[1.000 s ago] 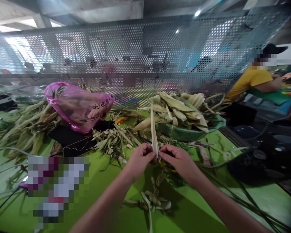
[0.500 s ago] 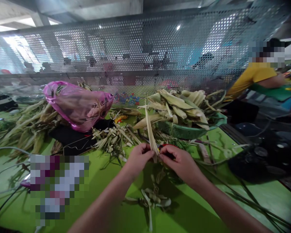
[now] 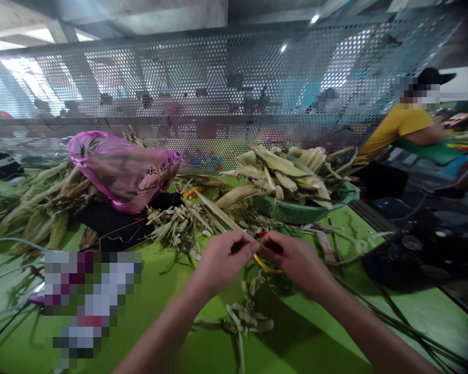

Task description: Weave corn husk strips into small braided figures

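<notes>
My left hand [image 3: 225,258] is closed, thumb and fingers pinched on a pale corn husk strip [image 3: 219,212] that slants away up and to the left. My right hand [image 3: 298,262] is closed too, its fingertips meeting the left ones at the strip's near end, which the fingers mostly hide. Just behind and below the fingertips shows a tool's yellow curved handle [image 3: 268,266] with a bit of red; the rest of it is covered. On the green table [image 3: 312,337] below my hands lies a knotted husk piece [image 3: 249,318].
Beyond my hands stands a green basket [image 3: 296,212] heaped with corn husks [image 3: 284,169]. Husk scraps [image 3: 177,226] and a pink plastic bag [image 3: 120,169] lie to the left. A perforated metal screen [image 3: 203,78] runs behind. At right sits a person in a yellow shirt [image 3: 398,124].
The husk strip has tipped from nearly upright to slanting away left. My left hand has turned over, and my fingertips have come together. More of the yellow handle shows.
</notes>
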{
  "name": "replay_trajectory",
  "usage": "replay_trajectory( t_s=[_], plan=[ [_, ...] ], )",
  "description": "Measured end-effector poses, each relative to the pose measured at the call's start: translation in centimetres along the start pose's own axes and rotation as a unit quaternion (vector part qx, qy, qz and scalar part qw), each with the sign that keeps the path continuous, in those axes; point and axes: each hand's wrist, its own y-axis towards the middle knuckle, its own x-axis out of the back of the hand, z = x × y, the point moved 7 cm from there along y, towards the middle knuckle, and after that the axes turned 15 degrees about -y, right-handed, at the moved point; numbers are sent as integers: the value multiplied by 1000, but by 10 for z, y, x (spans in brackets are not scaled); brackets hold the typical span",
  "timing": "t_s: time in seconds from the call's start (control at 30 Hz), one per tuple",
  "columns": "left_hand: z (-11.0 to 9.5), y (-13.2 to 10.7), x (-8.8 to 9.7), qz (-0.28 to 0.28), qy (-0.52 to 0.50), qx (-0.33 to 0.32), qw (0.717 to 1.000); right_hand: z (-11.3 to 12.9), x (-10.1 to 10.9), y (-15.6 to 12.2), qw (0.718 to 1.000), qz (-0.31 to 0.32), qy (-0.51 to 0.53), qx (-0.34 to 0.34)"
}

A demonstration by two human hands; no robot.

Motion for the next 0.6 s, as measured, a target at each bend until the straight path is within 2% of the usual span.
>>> replay_trajectory(
  t_s=[0.07, 0.13, 0.23, 0.3, 0.5, 0.6],
  plan=[
    [-25, -2, 5, -7, 87, -122, 989, -1, 3, 0, 1000, 15, -25, 2],
    [-31, -2, 7, 6, 177, -160, 971, 0, 4, 1, 999, 29, -10, 10],
    [-17, 5, 13, 21, 269, -116, 956, 0, 9, 2, 997, 18, 70, 6],
    [-8, 7, 15, 22, 281, -91, 955, -1, 13, 3, 991, -2, 131, -12],
    [9, 9, 11, 53, 172, -20, 983, -6, 18, 6, 979, -50, 190, -58],
    [16, 12, 17, 41, 113, 21, 992, -13, 14, 9, 976, -67, 198, -68]
  ],
)
